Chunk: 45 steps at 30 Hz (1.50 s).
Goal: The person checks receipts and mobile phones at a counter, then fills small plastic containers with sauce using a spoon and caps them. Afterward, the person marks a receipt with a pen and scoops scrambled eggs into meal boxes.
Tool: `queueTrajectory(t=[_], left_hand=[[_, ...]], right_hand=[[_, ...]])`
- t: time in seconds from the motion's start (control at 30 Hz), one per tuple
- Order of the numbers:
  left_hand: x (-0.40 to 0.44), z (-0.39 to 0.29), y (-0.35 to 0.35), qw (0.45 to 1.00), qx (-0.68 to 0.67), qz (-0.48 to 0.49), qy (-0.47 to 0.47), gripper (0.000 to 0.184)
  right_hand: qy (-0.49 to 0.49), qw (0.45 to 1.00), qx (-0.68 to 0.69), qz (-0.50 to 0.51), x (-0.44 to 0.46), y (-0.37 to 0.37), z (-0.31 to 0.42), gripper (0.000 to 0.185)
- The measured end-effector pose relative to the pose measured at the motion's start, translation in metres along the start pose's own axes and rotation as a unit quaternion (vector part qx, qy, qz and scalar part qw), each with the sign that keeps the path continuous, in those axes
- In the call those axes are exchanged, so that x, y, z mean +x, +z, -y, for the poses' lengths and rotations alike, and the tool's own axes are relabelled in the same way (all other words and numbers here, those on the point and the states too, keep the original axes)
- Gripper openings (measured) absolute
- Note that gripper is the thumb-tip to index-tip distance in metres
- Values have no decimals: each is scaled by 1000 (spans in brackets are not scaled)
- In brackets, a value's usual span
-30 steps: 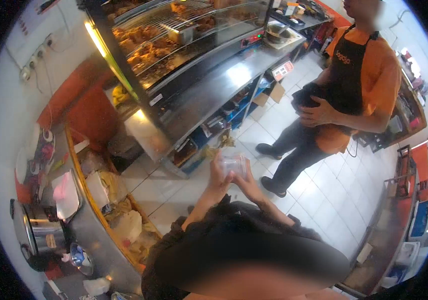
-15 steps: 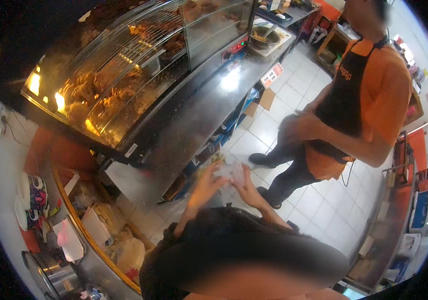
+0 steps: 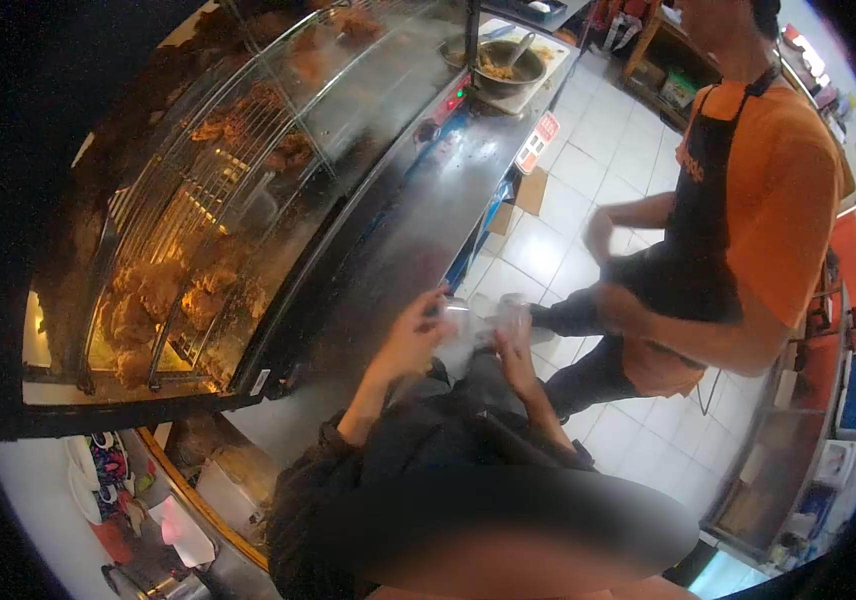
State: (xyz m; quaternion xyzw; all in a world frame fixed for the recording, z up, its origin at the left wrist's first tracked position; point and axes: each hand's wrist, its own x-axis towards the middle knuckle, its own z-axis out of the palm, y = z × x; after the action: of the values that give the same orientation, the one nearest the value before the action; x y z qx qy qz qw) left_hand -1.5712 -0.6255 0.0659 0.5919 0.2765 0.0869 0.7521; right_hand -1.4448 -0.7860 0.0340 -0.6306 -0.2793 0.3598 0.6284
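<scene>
Beside the steel counter (image 3: 378, 240), my left hand (image 3: 413, 338) is closed on a clear plastic cup (image 3: 456, 318), somewhat blurred. To its right, my right hand (image 3: 516, 352) grips another clear cup (image 3: 514, 312). The two cups are apart, with a small gap between them. Both hands are in front of my dark clothing, above the floor.
A glass display case (image 3: 238, 200) with fried food stands at the left. A metal bowl (image 3: 508, 72) with a utensil is at the counter's far end. A co-worker in an orange shirt (image 3: 788, 200) and dark apron stands close on the right.
My hands have moved apart, and the clear plastic between them now shows as two separate cups. The view has turned and neared the display case. The co-worker's hands have separated.
</scene>
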Motion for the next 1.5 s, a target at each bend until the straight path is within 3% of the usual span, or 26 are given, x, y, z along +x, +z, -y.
queueTrajectory(t=[0.03, 0.1, 0.13, 0.2, 0.23, 0.3, 0.43, 0.47, 0.53, 0.57, 0.6, 0.63, 0.67, 0.77, 0.83, 0.87, 0.93, 1.0, 1.07, 1.3, 1.5], left_hand=[[9, -1, -5, 1000, -1, -1, -7, 61], [29, 6, -17, 938, 308, -132, 94, 64], [40, 9, -21, 940, 304, -135, 83, 64], [66, 16, -29, 874, 422, -220, 94, 68], [81, 21, -34, 876, 417, -225, 89, 68], [107, 33, -42, 788, 565, -219, 108, 74], [128, 28, -38, 751, 591, -263, 134, 82], [125, 15, -27, 751, 591, -262, 135, 82], [115, 4, -4, 864, 423, -164, 218, 82], [113, 9, 10, 867, 420, -166, 212, 82], [111, 14, 25, 948, 267, -66, 161, 80], [107, 13, 42, 989, 103, 35, 105, 78], [101, 11, 58, 992, 67, 41, 98, 76], [99, 12, 70, 998, 29, -27, 54, 75], [99, 17, 64, 997, -23, -69, 35, 79], [96, 20, 62, 997, -26, -72, 31, 79], [87, 11, 56, 986, 61, -115, 101, 84], [85, 13, 45, 977, 88, -140, 132, 88], [80, 7, 34, 930, 232, -196, 208, 89], [73, 7, 23, 896, 334, -242, 162, 88], [133, -9, 29, 868, 391, -255, 169, 89]], right_hand=[[49, 989, 137, -28, 4, -7, -4, 57], [24, 994, 99, -33, 21, -26, -28, 55], [-10, 998, 58, -34, 29, -34, -35, 53], [-15, 999, 51, -6, 45, -51, -44, 52], [-34, 998, 45, 17, 52, -58, -43, 50], [-33, 999, 24, 7, 60, -59, -23, 49], [-12, 999, -10, -32, 72, -68, -10, 48], [-13, 999, -11, -33, 77, -72, -12, 48], [-50, 999, 16, 9, 84, -79, -18, 53], [-44, 999, 15, 12, 88, -83, -19, 53], [-40, 998, -2, 47, 95, -83, -15, 54], [-37, 997, -9, 66, 97, -79, -10, 55], [-35, 996, -17, 85, 98, -74, -4, 55], [-34, 999, 9, 5, 100, -54, 22, 55], [37, 995, 65, 65, 103, -56, 22, 53], [64, 991, 83, 86, 103, -57, 17, 53], [-65, 993, 71, 67, 105, -58, -11, 47], [-56, 991, -19, 117, 110, -61, -5, 53], [36, 993, 87, 70, 111, -55, 7, 51], [-4, 997, -71, 40, 141, -60, -37, 51], [49, 996, -61, 35, 201, -59, -32, 55]])
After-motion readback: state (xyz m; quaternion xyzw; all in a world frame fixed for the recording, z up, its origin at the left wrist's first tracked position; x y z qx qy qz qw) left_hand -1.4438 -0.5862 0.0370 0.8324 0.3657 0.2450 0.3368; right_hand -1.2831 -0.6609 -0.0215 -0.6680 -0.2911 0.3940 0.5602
